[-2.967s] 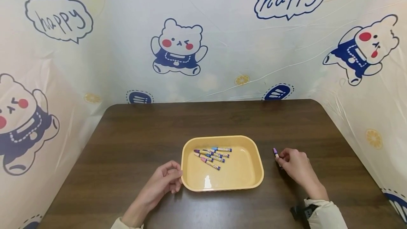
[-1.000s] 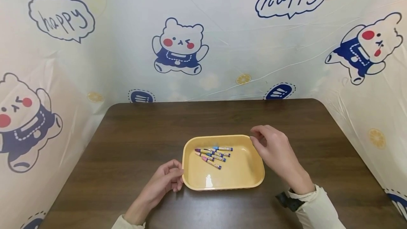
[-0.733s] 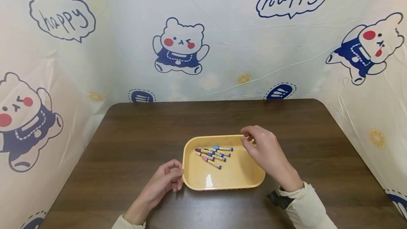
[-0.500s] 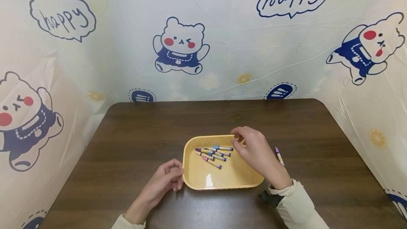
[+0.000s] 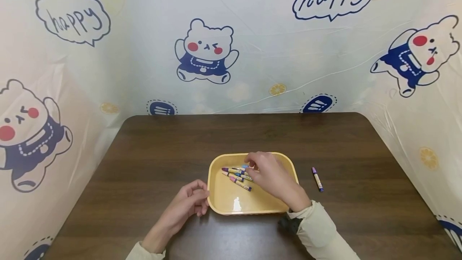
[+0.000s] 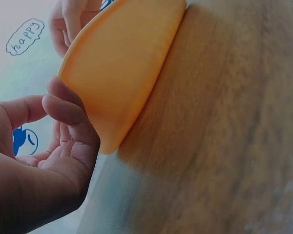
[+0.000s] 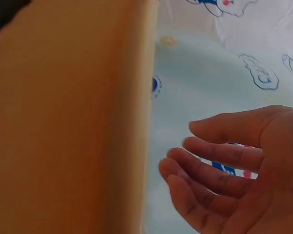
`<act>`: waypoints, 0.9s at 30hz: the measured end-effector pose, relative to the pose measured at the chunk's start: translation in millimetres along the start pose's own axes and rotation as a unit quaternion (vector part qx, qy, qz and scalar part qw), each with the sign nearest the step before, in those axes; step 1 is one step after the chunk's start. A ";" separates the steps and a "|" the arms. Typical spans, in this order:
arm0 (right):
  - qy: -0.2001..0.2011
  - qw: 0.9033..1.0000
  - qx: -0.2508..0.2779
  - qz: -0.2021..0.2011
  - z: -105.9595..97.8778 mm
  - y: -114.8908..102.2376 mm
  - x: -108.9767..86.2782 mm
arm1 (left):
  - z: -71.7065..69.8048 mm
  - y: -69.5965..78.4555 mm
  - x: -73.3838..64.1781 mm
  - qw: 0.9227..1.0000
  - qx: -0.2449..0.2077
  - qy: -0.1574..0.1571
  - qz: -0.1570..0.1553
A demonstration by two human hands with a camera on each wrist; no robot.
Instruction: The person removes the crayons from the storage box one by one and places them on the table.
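Note:
A yellow tray (image 5: 267, 202) holds several crayons (image 5: 241, 184) with paper wrappers, heaped towards its left side. My left hand (image 5: 185, 204) holds the tray's left rim with bent fingers and thumb; in the left wrist view the fingertips are right at the rim. Above the tray's inside is my right hand (image 5: 272, 175), its fingers near the crayons and overlapping some of them. In the right wrist view that hand's fingers (image 7: 215, 178) are loosely bent, with nothing between them and the thumb. A purple crayon (image 5: 317, 179) lies on the table, right of the tray.
The dark wooden table (image 5: 162, 143) has rounded far corners. A printed cloth (image 5: 144, 51) with bears and "happy" bubbles hangs behind it and along both sides.
Earlier my right hand was at the purple crayon on the table; it has let go and moved left over the tray to the crayons. The left hand has stayed at the rim.

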State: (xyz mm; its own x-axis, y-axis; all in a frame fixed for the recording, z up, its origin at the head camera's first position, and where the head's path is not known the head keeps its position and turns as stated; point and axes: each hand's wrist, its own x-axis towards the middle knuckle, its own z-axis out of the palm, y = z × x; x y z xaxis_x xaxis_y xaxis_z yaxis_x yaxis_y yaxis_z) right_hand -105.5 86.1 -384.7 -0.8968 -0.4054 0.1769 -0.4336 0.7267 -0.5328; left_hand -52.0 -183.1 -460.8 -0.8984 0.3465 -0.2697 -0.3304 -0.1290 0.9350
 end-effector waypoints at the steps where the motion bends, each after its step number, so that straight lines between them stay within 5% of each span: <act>1: -0.007 1.000 -0.002 -0.007 3.7 0.1 0.0 | 0.1 0.1 0.2 1.000 0.000 0.000 -0.001; 9: -0.035 0.998 -0.028 -0.051 28.3 5.8 -1.8 | 0.5 -0.5 0.8 1.000 0.002 -0.006 0.002; 18: -0.073 0.995 -0.059 -0.019 45.5 7.6 -5.8 | 0.1 -0.9 0.3 1.000 -0.003 0.000 -0.008; 27: -0.032 0.992 -0.120 -0.020 62.3 6.8 -8.3 | 0.9 -0.4 -0.5 1.000 0.002 -0.006 -0.002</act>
State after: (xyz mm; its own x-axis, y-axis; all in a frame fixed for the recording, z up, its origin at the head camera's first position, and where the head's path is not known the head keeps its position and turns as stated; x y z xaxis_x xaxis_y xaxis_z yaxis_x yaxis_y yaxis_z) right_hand -95.5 59.8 -441.3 -0.8747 -0.4649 0.1371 -0.4835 0.8175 -0.3130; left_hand -51.2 -182.3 -460.8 -0.8931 0.3589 -0.2713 -0.3338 -0.1243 0.9344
